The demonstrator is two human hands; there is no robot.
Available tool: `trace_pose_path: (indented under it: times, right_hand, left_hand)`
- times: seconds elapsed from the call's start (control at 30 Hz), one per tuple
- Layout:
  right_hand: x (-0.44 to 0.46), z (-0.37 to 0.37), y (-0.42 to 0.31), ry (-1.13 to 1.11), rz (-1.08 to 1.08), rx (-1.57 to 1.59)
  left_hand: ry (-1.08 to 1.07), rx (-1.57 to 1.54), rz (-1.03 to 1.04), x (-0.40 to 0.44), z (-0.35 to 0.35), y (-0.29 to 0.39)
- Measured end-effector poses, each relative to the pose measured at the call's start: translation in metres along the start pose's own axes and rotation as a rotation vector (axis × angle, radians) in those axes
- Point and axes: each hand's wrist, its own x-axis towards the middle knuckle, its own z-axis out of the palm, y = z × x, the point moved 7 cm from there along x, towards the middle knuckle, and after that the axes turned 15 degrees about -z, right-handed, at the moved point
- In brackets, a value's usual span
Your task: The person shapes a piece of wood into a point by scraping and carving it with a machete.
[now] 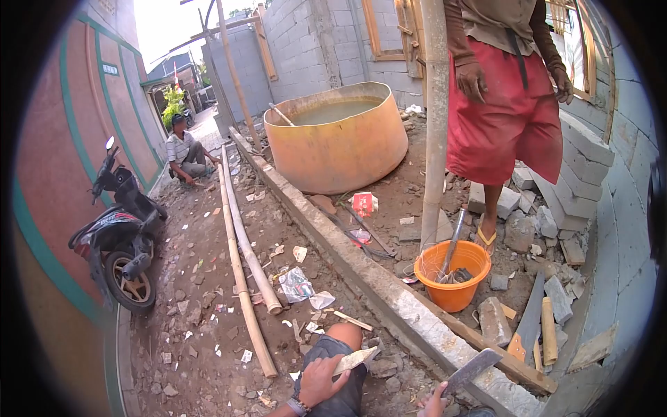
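Note:
My left hand (pixel 319 382), a beaded bracelet at its wrist, is closed around a short pale piece of wood (pixel 357 359) above my bent knee (pixel 345 336). The wood tapers towards its outer end. At the bottom edge, my right hand (pixel 433 403) grips a machete (pixel 474 369) whose broad grey blade points up and right, over the concrete beam. The handle is mostly hidden by my fingers and the frame edge. Blade and wood are apart. A thin wooden strip (pixel 353 320) lies on the dirt beyond my knee.
A concrete beam (pixel 333 260) runs diagonally past my right side. Beyond it are an orange bucket (pixel 445 295) with tools, a handsaw (pixel 529 316) and a standing person (pixel 505 118). Two bamboo poles (pixel 240 278), a motorcycle (pixel 125 236) and a crouching person (pixel 186 149) are left. A round tank (pixel 333 153) stands behind.

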Motion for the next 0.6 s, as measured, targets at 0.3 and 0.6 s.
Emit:
trace_pose_path:
  times: [0.3,0.6]
  right_hand:
    - [-0.014,-0.001,-0.014,0.074,0.011,0.071]
    - [-0.042,0.0,-0.05,0.193,0.024,0.108]
  left_hand:
    - [0.021,-0.008,-0.009,-0.002,-0.004,-0.005]
    - [-0.007,0.035,-0.008,-0.002,0.0,-0.008]
